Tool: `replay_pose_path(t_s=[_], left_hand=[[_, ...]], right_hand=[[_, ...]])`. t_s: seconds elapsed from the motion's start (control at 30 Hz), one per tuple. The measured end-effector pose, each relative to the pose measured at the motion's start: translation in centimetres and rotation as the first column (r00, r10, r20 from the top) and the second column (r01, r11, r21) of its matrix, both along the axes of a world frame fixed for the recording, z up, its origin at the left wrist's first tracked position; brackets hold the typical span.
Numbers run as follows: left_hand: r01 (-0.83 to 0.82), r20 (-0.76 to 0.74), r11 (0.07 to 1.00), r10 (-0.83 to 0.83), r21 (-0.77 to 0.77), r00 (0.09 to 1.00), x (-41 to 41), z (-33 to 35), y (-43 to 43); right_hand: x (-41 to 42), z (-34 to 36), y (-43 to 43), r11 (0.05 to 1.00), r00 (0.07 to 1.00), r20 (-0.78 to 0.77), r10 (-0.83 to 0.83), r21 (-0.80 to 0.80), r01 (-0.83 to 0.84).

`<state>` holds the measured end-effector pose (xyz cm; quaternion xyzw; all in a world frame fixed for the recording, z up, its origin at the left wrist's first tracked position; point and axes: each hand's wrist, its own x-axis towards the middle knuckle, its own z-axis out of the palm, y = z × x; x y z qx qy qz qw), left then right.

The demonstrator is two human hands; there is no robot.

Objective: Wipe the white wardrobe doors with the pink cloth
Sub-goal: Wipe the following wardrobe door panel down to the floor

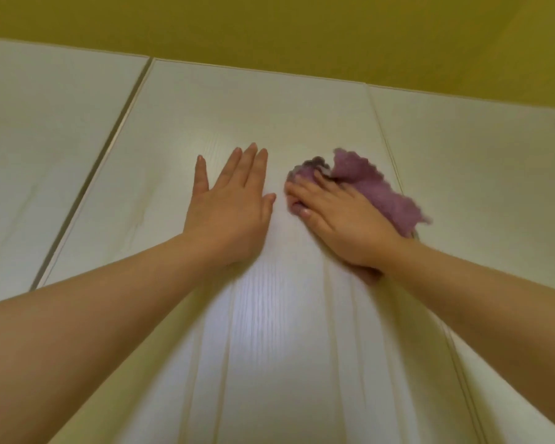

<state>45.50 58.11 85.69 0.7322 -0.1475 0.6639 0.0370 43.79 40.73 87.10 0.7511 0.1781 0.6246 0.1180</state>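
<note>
The white wardrobe's middle door point(237, 100) fills the view, with a faint wood grain. My left hand point(231, 203) lies flat on it with straight, spread fingers and holds nothing. Just to its right, my right hand point(337, 216) presses the crumpled pink cloth point(375, 184) against the same door. Its fingers stretch over the cloth, which sticks out above and to the right of the hand. Part of the cloth is hidden under the palm.
A left door point(45, 139) and a right door point(494, 171) flank the middle one, divided by narrow vertical gaps. Above the wardrobe's top edge runs a yellow wall point(302, 30).
</note>
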Motion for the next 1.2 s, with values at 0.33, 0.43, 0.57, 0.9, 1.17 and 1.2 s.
replay_pose_path(t_s=[0.33,0.43,0.57,0.9,1.17,1.2], left_hand=[[-0.082,0.083,0.997,0.083,-0.007,0.993,0.2,-2.0,5.7],[-0.116,0.034,0.993,0.115,-0.001,0.993,0.2,-2.5,6.3],[-0.184,0.023,0.982,0.183,0.037,0.983,0.6,-2.9,6.4],[-0.197,0.068,0.977,0.192,0.079,0.979,1.0,-2.5,7.0],[-0.134,0.190,0.987,0.114,0.091,0.975,1.2,-1.8,7.8],[-0.121,0.195,0.989,0.102,0.088,0.975,1.2,-1.7,7.9]], right_hand=[[0.1,1.2,-2.2,0.994,0.996,0.080,-0.045,0.102,0.037],[0.6,1.1,0.3,0.954,0.991,0.105,-0.077,0.298,0.042],[0.8,-2.9,1.9,0.982,0.999,0.005,-0.036,-0.187,0.037],[0.8,-0.8,7.7,0.981,1.000,0.014,0.016,-0.196,-0.013],[2.5,2.8,10.9,0.999,0.999,0.044,0.013,-0.052,-0.011],[2.6,2.4,10.9,0.985,0.999,0.011,0.043,-0.168,-0.040]])
